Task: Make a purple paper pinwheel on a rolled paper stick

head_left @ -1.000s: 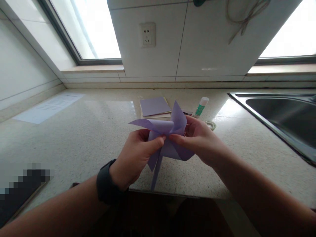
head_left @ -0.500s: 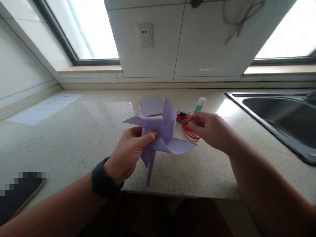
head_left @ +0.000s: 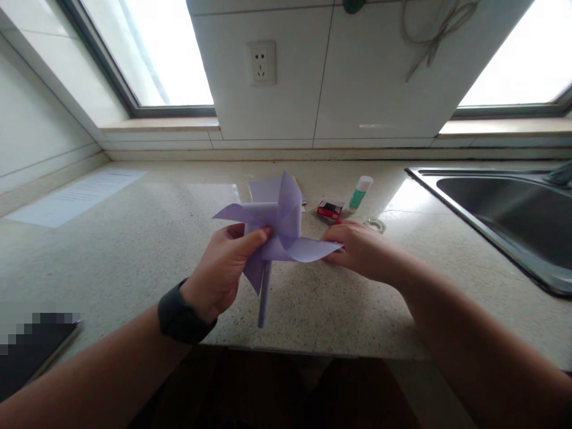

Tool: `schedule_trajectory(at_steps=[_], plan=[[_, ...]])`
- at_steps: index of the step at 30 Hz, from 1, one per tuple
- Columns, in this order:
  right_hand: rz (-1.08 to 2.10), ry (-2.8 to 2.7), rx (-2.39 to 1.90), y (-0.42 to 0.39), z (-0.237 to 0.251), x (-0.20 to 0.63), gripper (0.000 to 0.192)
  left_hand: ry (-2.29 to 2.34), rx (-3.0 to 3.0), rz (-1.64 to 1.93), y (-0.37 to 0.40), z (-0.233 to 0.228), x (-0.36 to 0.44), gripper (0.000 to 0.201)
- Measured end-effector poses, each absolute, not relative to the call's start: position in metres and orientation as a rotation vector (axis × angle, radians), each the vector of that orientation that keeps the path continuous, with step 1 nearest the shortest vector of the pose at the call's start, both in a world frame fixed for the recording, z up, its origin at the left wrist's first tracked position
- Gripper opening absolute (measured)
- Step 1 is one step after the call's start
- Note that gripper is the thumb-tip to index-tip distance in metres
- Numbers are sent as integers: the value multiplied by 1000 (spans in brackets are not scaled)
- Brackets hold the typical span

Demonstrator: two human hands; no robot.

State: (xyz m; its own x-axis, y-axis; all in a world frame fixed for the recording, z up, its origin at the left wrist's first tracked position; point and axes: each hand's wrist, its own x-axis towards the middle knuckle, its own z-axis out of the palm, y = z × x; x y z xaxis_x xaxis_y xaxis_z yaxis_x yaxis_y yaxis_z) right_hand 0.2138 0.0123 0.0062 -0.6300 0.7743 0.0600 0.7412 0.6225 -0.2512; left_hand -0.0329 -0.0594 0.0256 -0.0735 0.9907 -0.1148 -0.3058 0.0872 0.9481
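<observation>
My left hand is closed on a purple paper pinwheel, thumb pressing on its front near the centre. A rolled purple paper stick points down from behind the pinwheel. My right hand is low over the counter, its fingers closed around red-handled scissors. Only bits of red show; the hand and a pinwheel blade cover the rest. Just beyond the right hand are a small red and black box, a glue stick and a roll of clear tape.
Purple paper sheets lie behind the pinwheel. A printed sheet is at the far left, a dark flat object at the near left. On the right, a steel sink is set into the speckled counter.
My right hand has come down and toward me over the red scissor handles, uncovering the box, glue stick and tape. The pinwheel in my left hand has shifted slightly left.
</observation>
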Motion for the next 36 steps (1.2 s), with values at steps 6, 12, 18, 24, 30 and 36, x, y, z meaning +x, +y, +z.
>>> schedule_trajectory(at_steps=[6, 12, 18, 24, 30, 36], plan=[[432, -2626, -1297, 11, 6, 205, 8, 1079, 867, 1304, -61, 20, -28, 22], [619, -2283, -1315, 11, 3, 209, 9, 1051, 865, 1277, -63, 17, -26, 23], [722, -1883, -982, -3, 17, 210, 10, 1059, 856, 1209, -65, 12, -24, 23], [655, -1823, -779, -28, 34, 202, 18, 1068, 866, 1212, -67, 8, -21, 22], [366, -2084, -711, -41, 41, 197, 25, 1013, 849, 1209, -69, 11, -19, 22], [332, -2123, -647, -42, 39, 187, 32, 1038, 880, 1197, -73, 16, -16, 20]])
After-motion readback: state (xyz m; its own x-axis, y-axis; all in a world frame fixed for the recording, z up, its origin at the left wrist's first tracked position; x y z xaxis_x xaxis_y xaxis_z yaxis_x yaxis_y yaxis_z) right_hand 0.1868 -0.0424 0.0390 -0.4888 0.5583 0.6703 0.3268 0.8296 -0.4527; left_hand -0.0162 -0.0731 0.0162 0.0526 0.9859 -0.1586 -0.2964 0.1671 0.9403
